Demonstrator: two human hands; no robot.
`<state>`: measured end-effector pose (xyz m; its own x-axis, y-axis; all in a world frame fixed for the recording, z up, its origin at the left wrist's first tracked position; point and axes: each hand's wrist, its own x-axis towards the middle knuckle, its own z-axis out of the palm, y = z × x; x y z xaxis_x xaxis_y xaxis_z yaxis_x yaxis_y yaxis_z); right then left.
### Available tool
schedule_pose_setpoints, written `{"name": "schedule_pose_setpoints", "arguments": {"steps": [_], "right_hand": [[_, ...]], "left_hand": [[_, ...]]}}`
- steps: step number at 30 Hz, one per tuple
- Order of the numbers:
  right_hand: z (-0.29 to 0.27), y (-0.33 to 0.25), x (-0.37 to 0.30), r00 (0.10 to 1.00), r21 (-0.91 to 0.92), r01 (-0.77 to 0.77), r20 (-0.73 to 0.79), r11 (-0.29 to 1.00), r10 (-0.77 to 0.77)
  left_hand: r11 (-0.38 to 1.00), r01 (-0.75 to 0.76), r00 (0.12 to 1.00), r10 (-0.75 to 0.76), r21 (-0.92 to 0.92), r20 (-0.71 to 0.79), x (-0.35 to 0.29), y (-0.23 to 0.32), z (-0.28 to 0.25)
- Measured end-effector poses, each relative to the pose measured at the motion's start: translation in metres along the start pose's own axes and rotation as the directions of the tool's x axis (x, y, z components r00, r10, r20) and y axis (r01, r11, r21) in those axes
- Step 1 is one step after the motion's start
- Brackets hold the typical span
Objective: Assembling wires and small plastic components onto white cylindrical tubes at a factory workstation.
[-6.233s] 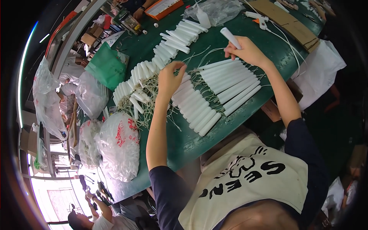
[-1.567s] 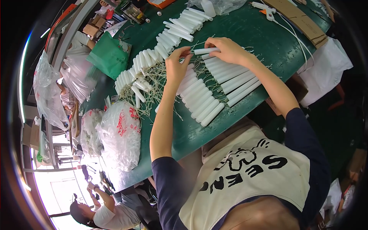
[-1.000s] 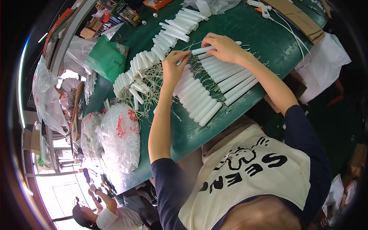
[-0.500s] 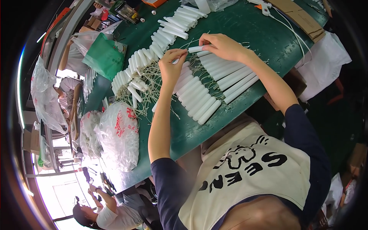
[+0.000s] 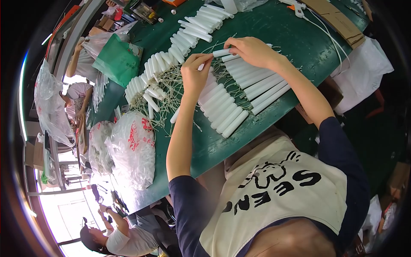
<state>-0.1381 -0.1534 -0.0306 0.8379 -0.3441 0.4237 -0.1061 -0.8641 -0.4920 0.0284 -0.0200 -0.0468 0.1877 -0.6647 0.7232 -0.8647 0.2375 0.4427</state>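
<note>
My right hand [image 5: 250, 50] grips a short white tube [image 5: 221, 53] between thumb and fingers above the table. At the tube's left end, my left hand [image 5: 196, 72] has thumb and forefinger pinched together; whatever lies between them is too small to make out. Below my hands lie two rows of white tubes: a nearer row [image 5: 222, 109] and a row of longer ones [image 5: 252, 79] to its right, partly under my right forearm. Thin pale wires [image 5: 169, 83] spread in a tangle left of my left hand.
More white tubes [image 5: 188, 38] run in a long band across the green table [image 5: 265, 21]. Clear plastic bags [image 5: 132, 154] and a green bag [image 5: 117, 62] lie left. A glue gun [image 5: 295, 8] with a white cord rests far right beside cardboard [image 5: 336, 21]. Other people sit at left.
Both hands stay together at the tube, with the same grips. The left hand is turned slightly differently and sits a touch further right; the whole picture has shifted a little.
</note>
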Motion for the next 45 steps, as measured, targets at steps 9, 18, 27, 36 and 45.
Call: {"name": "schedule_pose_setpoints", "arguments": {"steps": [9, 18, 27, 36, 45], "right_hand": [[0.001, 0.003, -0.004, 0.996, -0.043, 0.064, -0.053, 0.997, -0.066], [0.002, 0.0, -0.002, 0.996, -0.023, 0.086, 0.027, 0.996, -0.085], [0.009, 0.0, 0.002, 0.994, 0.069, 0.087, -0.077, 0.994, -0.082], [0.005, -0.002, 0.001, 0.991, -0.043, 0.132, -0.026, 0.99, -0.134], [-0.053, 0.023, -0.023, 0.941, -0.035, 0.079, -0.326, 0.996, -0.086]], "left_hand": [[0.993, 0.104, 0.994, -0.105, -0.049, -0.018, -0.002, 0.008, 0.001], [0.992, 0.083, 0.994, -0.089, -0.093, -0.058, -0.003, 0.007, 0.003], [1.0, 0.02, 0.989, -0.017, 0.017, -0.144, -0.003, 0.022, 0.008], [0.986, -0.027, 0.982, -0.005, 0.165, 0.191, 0.002, 0.024, 0.001], [0.978, 0.056, 0.992, -0.077, 0.202, 0.099, 0.001, 0.009, 0.003]]}}
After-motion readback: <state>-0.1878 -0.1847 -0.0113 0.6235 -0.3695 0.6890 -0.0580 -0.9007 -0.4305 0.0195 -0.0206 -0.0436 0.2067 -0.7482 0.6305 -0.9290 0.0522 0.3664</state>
